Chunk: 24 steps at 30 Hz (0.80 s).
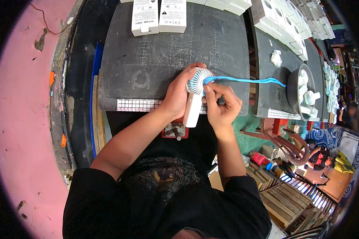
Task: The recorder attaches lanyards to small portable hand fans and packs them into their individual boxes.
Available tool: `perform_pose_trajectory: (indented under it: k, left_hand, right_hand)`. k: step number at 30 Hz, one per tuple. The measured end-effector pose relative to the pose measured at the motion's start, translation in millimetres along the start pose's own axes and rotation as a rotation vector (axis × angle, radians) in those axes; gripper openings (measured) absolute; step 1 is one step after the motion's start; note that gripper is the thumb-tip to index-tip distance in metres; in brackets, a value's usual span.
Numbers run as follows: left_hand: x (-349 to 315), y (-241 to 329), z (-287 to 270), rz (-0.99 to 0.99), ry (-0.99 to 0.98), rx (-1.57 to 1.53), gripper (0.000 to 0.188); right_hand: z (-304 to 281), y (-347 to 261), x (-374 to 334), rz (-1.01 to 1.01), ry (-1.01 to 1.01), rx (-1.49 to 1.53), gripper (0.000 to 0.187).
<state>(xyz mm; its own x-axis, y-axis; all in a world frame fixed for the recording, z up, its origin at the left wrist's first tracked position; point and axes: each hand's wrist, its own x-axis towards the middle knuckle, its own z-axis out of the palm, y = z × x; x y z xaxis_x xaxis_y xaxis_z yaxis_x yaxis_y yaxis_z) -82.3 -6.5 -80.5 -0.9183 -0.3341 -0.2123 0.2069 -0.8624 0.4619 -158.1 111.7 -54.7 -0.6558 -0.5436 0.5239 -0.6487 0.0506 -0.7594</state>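
A white handheld fan [192,110] with a round, ribbed head is held over the near edge of the black table. My left hand [176,93] is wrapped round the fan from its left side, fingers behind the head. At the right of the fan head, my right hand [225,104] pinches a bright blue cord [247,80] between thumb and fingers, close against the fan. From there the cord stretches out to the right, its far end near a grey bowl. Exactly how the cord meets the fan is hidden by my fingers.
White boxes [172,18] stand at the table's [147,55] far side, with more stacked [279,24] on the right-hand table. The grey bowl [294,91] there holds several white fans, beside a crumpled white wad [276,58]. Wooden crates [285,203] and another person [321,157] are farther right.
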Motion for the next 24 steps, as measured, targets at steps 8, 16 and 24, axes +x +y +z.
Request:
perform_pose_trajectory:
  k: [8,16,24]
  left_hand:
    - [3.3,-6.6,6.0,0.071,-0.011,-0.002,0.034]
    - [-1.0,-5.8,8.3,-0.018,-0.045,0.079,0.034]
    - [-0.4,-4.9,3.6,-0.032,-0.072,-0.015,0.032]
  right_hand:
    - [-3.5,15.9,0.8,0.089,0.005,0.221,0.010]
    - [-20.3,39.4,-2.5,0.179,-0.075,0.375,0.009]
    - [-19.2,29.6,-3.0,0.249,-0.084,0.421,0.008]
